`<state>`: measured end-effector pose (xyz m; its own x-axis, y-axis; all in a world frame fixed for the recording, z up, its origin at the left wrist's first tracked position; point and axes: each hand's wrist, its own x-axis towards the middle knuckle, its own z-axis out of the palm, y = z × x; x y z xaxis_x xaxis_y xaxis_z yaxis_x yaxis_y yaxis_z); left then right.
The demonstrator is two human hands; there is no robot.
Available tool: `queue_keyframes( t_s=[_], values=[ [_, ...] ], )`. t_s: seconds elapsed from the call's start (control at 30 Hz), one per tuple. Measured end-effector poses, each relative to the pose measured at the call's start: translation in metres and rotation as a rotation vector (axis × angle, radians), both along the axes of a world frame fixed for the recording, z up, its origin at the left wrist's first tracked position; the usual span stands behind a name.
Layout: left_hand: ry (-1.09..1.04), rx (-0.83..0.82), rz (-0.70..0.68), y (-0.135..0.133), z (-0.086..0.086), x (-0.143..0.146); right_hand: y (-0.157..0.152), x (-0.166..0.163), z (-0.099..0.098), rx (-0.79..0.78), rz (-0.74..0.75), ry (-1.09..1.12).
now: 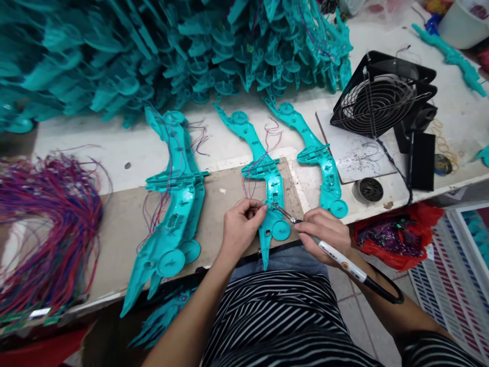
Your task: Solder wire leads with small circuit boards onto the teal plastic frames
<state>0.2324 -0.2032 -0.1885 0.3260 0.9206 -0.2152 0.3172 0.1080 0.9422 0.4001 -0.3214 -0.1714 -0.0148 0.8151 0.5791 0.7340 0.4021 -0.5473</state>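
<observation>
My right hand (324,234) grips a soldering iron (342,261) with a white handle and black cord. Its metal tip meets a small dark slot in a teal plastic part (256,148), which lies lengthwise on the board in front of me. On the other side of that slot, my left hand (244,224) is closed in a pinch on thin red and blue wires (250,187) that run down to the fingers. Their very ends are too small to make out. Similar teal parts lie to either side: a stacked group (173,204) on the left and a single part (311,148) on the right.
A bundle of red and blue wires (57,229) lies at left. Many teal parts (183,51) are heaped along the back. Right of me stand a black fan (382,99), a small round tin (367,190) of dark bits and a red bag (397,237) beside the table edge.
</observation>
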Motion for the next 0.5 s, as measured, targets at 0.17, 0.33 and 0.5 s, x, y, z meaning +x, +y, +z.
queue_keyframes(
  t_s=[0.17, 0.33, 0.5],
  values=[
    [0.002, -0.019, 0.006, -0.0002, 0.0007, 0.0006, 0.0, 0.0007, 0.0007, 0.017, 0.003, -0.026],
    [0.008, -0.004, -0.005, 0.0, 0.002, 0.0005, -0.0002, 0.0021, 0.0017, 0.01, 0.015, -0.038],
    [0.01, 0.006, -0.015, 0.0001, -0.0001, 0.0004, -0.0003, 0.0046, 0.0022, 0.046, -0.023, -0.007]
  ],
)
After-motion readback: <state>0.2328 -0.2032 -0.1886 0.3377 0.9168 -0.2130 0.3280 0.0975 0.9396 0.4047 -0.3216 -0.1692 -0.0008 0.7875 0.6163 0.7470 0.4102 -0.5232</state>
